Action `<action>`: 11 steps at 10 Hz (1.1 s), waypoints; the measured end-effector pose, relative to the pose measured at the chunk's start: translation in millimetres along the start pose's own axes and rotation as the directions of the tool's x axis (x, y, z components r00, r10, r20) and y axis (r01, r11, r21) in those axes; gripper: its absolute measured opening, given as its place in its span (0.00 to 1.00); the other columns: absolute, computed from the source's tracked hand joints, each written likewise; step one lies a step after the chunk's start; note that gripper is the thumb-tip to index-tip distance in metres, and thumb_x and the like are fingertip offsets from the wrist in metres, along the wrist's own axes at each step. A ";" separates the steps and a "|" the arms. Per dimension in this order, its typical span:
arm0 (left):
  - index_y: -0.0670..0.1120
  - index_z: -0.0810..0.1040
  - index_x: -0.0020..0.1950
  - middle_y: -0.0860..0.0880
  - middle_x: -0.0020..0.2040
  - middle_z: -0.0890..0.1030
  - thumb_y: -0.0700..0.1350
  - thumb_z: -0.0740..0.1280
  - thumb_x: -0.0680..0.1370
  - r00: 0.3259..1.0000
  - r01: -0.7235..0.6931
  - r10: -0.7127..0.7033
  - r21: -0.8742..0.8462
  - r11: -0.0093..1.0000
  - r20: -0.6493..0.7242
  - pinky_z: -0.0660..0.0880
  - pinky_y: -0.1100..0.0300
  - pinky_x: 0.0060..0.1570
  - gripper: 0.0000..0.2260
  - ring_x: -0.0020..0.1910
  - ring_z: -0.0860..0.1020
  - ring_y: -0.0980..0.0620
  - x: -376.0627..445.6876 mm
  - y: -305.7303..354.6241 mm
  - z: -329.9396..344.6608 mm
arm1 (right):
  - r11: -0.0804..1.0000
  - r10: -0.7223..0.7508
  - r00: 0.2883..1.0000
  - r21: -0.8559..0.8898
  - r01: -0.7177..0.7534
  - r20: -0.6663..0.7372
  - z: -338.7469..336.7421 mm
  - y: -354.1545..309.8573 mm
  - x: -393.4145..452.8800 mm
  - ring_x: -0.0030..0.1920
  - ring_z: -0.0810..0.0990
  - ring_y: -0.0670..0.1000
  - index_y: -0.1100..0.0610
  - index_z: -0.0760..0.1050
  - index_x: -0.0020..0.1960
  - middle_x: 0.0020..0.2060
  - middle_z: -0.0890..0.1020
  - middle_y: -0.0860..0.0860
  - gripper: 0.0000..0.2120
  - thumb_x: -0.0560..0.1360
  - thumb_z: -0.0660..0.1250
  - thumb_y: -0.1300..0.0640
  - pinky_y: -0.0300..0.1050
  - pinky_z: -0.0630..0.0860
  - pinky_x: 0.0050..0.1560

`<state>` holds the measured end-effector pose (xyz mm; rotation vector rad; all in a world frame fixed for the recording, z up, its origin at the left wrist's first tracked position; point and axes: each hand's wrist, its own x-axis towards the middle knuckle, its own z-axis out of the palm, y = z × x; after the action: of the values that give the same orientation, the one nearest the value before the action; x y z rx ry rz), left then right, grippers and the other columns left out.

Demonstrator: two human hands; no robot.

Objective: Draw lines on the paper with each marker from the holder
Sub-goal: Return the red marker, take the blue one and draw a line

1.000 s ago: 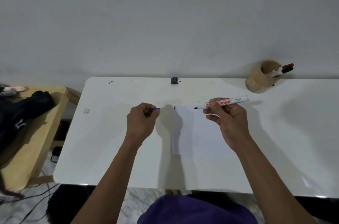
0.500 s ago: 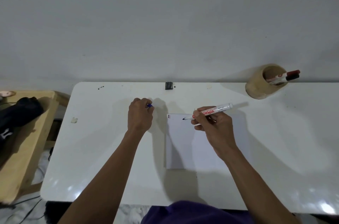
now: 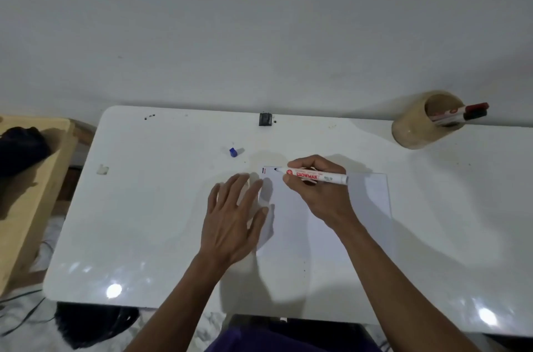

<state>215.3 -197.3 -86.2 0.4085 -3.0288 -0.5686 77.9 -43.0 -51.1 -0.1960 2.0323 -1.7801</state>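
Under right hand (image 3: 315, 188) gripping marker (image 3: 315, 175), paper (image 3: 340, 216) half hidden; left hand (image 3: 233, 219) spread flat, empty.

Left hand (image 3: 233, 219) lies flat with fingers (image 3: 245, 193) spread; right hand (image 3: 317, 187) is curled in a writing grip.
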 end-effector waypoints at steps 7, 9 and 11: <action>0.53 0.70 0.76 0.45 0.76 0.70 0.60 0.58 0.81 0.999 -0.030 0.037 0.183 0.983 -0.035 0.60 0.39 0.74 0.24 0.77 0.66 0.43 -0.4 -9.6 18.2 | 0.981 -0.048 0.998 -0.191 0.041 -0.033 21.7 32.2 26.2 0.33 0.80 0.46 0.62 0.80 0.37 0.34 0.86 0.52 0.08 0.69 0.78 0.63 0.38 0.76 0.33; 0.53 0.71 0.75 0.45 0.76 0.71 0.60 0.59 0.81 0.996 -0.036 0.050 0.187 0.982 -0.072 0.61 0.39 0.74 0.24 0.77 0.66 0.43 -0.4 -10.7 20.2 | 0.973 -0.054 0.998 -0.226 0.046 -0.030 22.8 31.9 27.1 0.32 0.80 0.45 0.57 0.79 0.36 0.34 0.86 0.52 0.09 0.70 0.79 0.62 0.36 0.75 0.33; 0.53 0.71 0.75 0.45 0.76 0.71 0.60 0.59 0.80 0.994 -0.039 0.057 0.182 0.982 -0.091 0.61 0.40 0.74 0.24 0.77 0.67 0.43 0.1 -10.9 21.2 | 0.962 -0.061 0.998 -0.268 0.052 -0.023 21.6 30.8 27.4 0.32 0.80 0.44 0.60 0.79 0.36 0.33 0.85 0.50 0.09 0.69 0.79 0.62 0.36 0.76 0.33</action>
<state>216.2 -199.6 -109.9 0.3565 -2.9978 -0.2642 67.3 -68.0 -89.0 -0.3118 2.3071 -1.5426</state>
